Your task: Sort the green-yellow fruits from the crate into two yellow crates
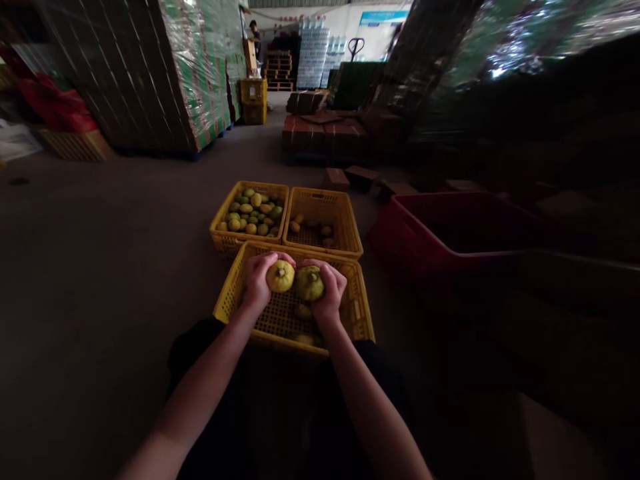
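My left hand is closed round a yellow lemon-like fruit, its knobby end facing me. A greener lemon-like fruit sits in my right hand, whose fingers wrap its far side. Both hands are side by side above the near yellow crate, the two fruits slightly apart. Lower in this crate lie a few dim fruits, partly hidden by my right hand and forearm.
Behind stand a yellow crate with many green and yellow fruits and another crate holding several. A large red bin is at right. Wrapped stacks, cartons and a distant person are farther back.
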The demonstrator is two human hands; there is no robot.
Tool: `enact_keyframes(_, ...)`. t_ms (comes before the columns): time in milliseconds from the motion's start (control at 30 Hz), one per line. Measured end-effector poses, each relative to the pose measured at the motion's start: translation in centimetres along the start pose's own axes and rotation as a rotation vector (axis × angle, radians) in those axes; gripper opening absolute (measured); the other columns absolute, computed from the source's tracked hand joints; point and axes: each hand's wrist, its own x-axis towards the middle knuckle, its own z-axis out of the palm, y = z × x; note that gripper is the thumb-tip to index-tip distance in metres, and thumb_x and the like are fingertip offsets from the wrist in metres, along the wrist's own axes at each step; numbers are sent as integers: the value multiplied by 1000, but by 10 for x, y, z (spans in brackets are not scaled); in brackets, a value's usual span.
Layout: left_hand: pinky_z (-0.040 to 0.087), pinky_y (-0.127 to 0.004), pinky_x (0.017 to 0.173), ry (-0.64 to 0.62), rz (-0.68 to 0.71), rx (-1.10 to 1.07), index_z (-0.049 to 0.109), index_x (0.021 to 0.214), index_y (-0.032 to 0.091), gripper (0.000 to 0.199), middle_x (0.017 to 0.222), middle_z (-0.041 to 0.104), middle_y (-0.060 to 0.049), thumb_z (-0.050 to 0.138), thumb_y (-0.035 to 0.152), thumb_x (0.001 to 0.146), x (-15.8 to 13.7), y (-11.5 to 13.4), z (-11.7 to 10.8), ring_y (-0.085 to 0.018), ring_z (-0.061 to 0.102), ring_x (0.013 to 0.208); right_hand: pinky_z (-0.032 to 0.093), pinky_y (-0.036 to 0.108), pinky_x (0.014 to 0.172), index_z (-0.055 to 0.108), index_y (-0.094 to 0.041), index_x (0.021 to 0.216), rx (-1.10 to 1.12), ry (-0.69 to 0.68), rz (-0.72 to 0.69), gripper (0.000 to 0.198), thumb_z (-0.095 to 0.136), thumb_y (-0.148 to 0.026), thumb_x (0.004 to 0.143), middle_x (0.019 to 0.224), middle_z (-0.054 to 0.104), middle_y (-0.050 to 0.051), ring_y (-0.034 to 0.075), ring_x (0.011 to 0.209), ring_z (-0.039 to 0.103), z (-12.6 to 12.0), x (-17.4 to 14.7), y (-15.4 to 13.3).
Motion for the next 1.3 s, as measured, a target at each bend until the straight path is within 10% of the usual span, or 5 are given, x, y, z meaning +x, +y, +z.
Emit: enact_keyframes(1300,48,-27,64,-26,-43,-63,70,56,14,26,60,67,-5,55,32,70,3,-1,0,-19,65,65,50,32,67,74,-21,67,68,-28,73,33,54,-42,82,68,71,2,20,68,65,-1,3,-2)
